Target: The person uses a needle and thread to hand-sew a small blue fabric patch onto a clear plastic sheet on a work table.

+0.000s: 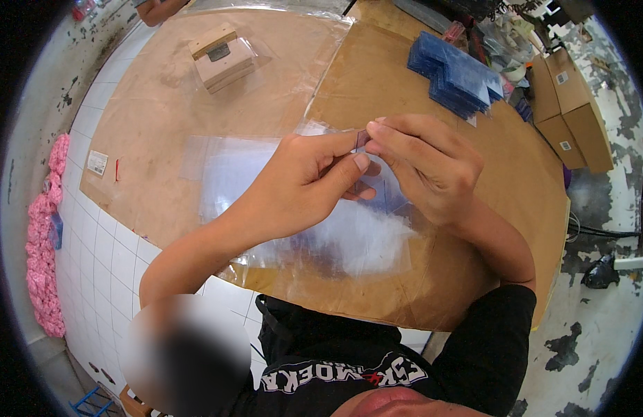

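Observation:
Over the near middle of the table my hands meet at a thin, clear plastic sheet with a bluish edge. My left hand is closed on it between thumb and fingers. Fingertips of my right hand pinch its upper edge. Much of this sheet is hidden by the hands, and its lower part is hard to tell from the plastic behind. Below them, flat clear plastic sheets or sleeves lie spread and overlapping on the brown tabletop.
A stack of blue-tinted plastic pieces sits at the far right. Beside it are cardboard boxes. A light wooden block rests on clear film at the far left. Another person's arm shows at the top left. Pink bundles lie along the left wall.

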### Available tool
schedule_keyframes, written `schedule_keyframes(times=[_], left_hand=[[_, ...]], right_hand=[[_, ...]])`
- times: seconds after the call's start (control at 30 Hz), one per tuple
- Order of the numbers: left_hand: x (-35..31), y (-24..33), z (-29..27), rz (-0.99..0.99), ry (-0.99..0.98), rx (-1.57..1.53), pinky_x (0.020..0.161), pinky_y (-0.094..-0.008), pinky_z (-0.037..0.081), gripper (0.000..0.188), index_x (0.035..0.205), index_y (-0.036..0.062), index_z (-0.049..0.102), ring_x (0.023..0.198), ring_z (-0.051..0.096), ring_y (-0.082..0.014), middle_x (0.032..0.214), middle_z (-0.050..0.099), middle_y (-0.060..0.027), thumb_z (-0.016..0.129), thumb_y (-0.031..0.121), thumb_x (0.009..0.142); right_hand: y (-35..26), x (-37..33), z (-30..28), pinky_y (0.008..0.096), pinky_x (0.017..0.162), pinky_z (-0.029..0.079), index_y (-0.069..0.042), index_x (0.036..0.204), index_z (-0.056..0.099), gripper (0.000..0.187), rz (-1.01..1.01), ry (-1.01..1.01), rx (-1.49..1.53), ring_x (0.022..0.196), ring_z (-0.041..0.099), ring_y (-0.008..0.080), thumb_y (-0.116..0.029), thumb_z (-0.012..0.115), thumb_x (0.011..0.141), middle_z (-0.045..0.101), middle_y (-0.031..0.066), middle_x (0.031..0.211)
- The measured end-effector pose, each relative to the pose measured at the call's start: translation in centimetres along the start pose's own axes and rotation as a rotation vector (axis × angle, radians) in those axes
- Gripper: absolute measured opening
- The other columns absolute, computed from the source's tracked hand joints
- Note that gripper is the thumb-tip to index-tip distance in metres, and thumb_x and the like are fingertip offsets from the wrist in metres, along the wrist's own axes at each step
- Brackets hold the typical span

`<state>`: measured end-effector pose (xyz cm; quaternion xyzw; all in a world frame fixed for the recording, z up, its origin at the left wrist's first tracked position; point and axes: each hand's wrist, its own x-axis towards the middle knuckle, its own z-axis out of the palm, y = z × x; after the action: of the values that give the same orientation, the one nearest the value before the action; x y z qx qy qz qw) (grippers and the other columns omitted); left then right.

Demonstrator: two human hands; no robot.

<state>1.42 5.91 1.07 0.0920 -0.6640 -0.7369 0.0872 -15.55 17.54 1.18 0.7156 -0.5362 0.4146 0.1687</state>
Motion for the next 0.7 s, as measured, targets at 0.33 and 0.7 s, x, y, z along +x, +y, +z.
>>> schedule_keyframes(times=[0.33,0.7], left_hand=[[-0.3,0.5,0.3,-0.005,0.000,0.103,0.083,-0.0276,0.057,0.031,0.126,-0.0078,0.055,0.094,0.066,-0.0142,0.108,0.068,-0.0124,0.046,0.011,0.103],[-0.5,0.1,0.3,0.034,0.027,0.171,0.072,-0.0245,0.056,0.029,0.121,-0.0063,0.058,0.082,0.070,-0.0132,0.094,0.070,-0.0085,0.049,0.015,0.103]], right_hand=[[-0.8,0.3,-0.8,0.0298,0.068,0.057,-0.001,0.101,0.073,0.035,-0.025,-0.068,-0.016,0.082,0.069,0.0236,0.012,0.073,0.068,0.068,0.0133,0.099],[-0.8,0.1,-1.0,0.0297,0.062,0.057,0.005,0.100,0.070,0.035,-0.247,-0.148,-0.199,0.081,0.069,0.0234,-0.005,0.071,0.066,0.066,0.0147,0.100]])
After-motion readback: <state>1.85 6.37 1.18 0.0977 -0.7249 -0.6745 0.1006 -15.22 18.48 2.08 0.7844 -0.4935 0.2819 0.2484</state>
